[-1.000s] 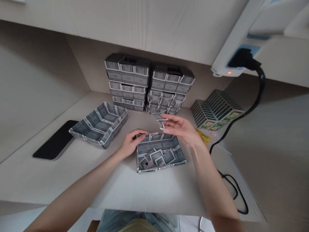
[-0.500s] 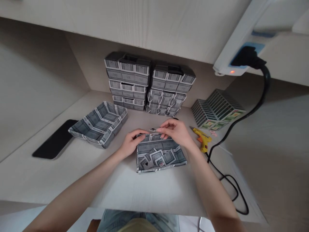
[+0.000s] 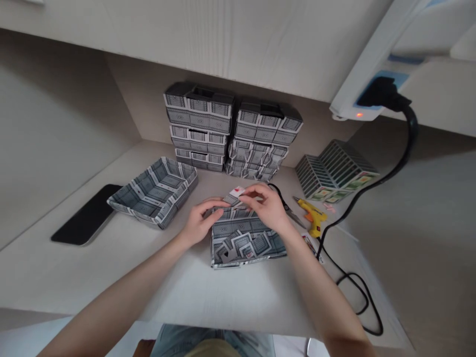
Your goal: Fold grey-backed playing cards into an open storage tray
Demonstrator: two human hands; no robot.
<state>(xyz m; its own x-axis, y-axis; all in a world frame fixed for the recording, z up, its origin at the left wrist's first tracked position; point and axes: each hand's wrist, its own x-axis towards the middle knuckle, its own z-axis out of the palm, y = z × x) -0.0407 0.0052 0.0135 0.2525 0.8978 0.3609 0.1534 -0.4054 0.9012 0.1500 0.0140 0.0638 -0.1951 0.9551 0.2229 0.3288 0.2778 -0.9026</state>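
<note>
Desk (image 3: 230, 292): hands pinch card (image 3: 235, 195) over card-built tray (image 3: 245, 241).

Centre frame, the tray (image 3: 245, 240) is grey with white-edged card-back panels, as are the tray (image 3: 154, 191) at left and the stacks (image 3: 230, 134) behind. Card (image 3: 236, 192): white with red. Glue gun (image 3: 311, 215): yellow. Phone (image 3: 86, 218), cable (image 3: 357, 193): black. Worktop (image 3: 223, 292): pale wood-grain.

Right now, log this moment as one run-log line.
left hand: steadying card tray at far rim | right hand: fingers pinching folded card over same rim | nearby: glue gun, scissors, second tray
</note>
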